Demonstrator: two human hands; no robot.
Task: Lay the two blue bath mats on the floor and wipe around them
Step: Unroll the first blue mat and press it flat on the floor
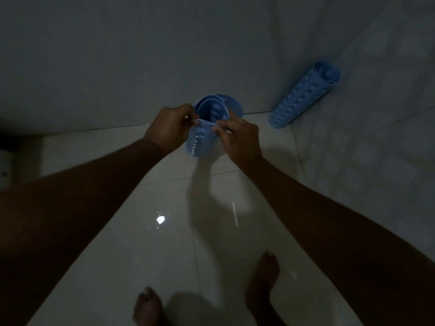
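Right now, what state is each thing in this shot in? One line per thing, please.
held mat: still rolled, upright, gripped by both hands.
second mat: rolled up, untouched, leaning in the wall corner with its lower end on the floor.
left hand: fingers pinch the held mat's loose outer edge.
right hand: fingers pinch the same edge.
floor: glossy tile with a bright reflection; neither mat laid yet.
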